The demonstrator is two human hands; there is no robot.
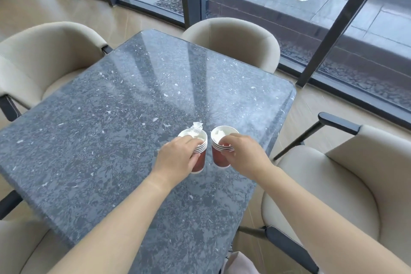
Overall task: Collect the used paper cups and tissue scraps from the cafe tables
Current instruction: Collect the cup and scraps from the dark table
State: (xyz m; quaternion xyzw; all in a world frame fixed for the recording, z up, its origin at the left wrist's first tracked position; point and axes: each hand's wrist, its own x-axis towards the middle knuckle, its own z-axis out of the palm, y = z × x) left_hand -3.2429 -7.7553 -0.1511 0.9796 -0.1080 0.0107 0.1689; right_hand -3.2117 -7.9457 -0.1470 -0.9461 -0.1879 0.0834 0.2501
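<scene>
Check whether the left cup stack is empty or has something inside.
Not empty: crumpled white tissue pokes above the rim of the left cup stack, gripped by the left hand.
</scene>
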